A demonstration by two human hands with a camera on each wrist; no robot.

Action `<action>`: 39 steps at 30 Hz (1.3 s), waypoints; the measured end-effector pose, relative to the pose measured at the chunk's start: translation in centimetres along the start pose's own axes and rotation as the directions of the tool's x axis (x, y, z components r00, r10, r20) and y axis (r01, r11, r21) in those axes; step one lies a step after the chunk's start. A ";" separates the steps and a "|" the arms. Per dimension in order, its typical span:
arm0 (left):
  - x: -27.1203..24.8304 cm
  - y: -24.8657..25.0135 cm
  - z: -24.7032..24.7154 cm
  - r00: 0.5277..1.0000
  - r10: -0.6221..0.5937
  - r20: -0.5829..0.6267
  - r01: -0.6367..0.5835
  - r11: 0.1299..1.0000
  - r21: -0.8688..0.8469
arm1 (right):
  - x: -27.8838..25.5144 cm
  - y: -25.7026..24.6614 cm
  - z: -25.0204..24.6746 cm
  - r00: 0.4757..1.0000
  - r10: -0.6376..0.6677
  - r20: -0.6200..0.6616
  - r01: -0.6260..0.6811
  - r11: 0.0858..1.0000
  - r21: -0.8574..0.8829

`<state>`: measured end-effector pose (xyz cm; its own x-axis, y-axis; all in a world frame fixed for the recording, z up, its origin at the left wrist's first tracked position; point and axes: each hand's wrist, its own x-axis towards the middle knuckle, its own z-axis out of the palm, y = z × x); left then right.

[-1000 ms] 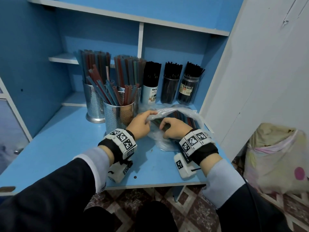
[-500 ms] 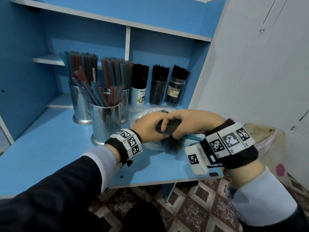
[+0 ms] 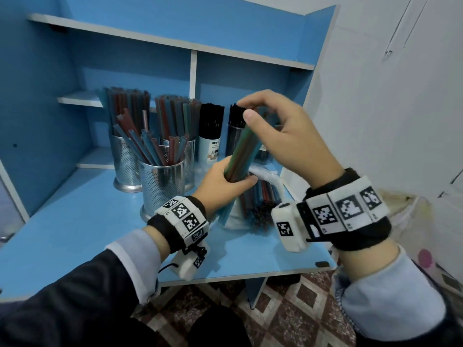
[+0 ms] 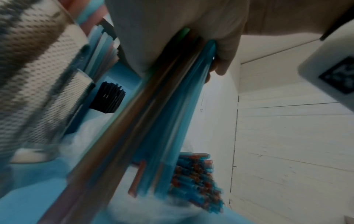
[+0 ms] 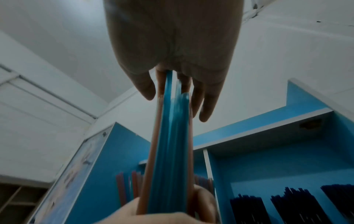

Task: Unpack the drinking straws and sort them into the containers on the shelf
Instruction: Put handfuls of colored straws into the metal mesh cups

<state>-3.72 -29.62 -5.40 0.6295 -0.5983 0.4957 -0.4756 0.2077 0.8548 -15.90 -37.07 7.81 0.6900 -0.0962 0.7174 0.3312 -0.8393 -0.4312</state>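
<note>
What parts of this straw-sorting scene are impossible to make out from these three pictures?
- Head view: the right hand covers the top ends of the held bundle of straws and most of the rightmost jar behind it.
- Head view: the plastic bag is largely behind the left hand, so how many straws remain inside is unclear.
- Left wrist view: motion blur smears the bundle; no straw count possible.
- Right wrist view: the palm hides the fingertip grip.

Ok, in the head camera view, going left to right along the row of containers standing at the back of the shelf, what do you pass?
Rear mesh cup of coloured straws → second mesh cup of coloured straws behind the front one → white labelled tube of black straws → dark jar of black straws. Anything further right is hidden by the right hand.
</note>
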 end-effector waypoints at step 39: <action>-2.9 -4.6 -13.0 0.797 0.217 -0.564 0.052 0.905 0.423 | 2.8 -0.5 7.0 0.994 -0.052 0.092 -0.015 0.795 0.606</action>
<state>4.63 -18.82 -8.75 0.7447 0.0044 0.6674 -0.6570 -0.1707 0.7343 -9.68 -33.13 6.20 0.7283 -0.0032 0.6853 0.6433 -0.3412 -0.6853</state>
